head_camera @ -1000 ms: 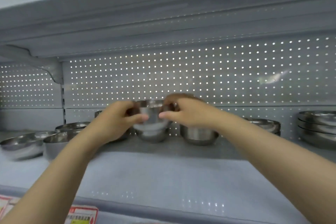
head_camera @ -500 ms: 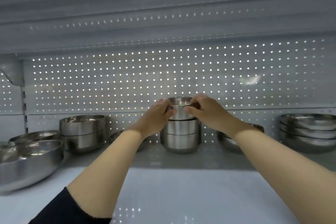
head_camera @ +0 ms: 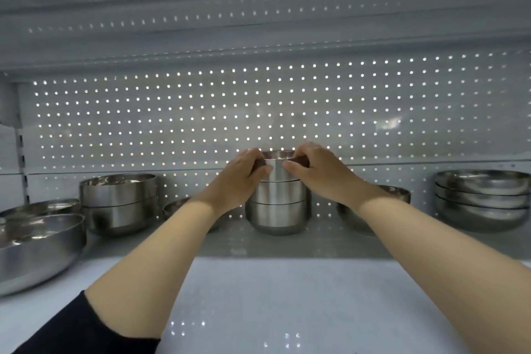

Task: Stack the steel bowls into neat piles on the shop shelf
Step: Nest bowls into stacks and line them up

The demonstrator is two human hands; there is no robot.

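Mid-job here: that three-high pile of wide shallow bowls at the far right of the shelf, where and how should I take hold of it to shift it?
Take the bottom bowl of the wide shallow pile, one hand on each side under its curved wall, coming from the front. The rims flare and nest loosely, so gripping an upper rim would probably lift only that bowl. Both hands are busy: the left hand and right hand grip the top bowl of the middle pile.

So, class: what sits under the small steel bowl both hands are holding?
Two more round steel bowls, nested in a pile on the grey shelf. The top steel bowl covers their insides; left hand, right hand.
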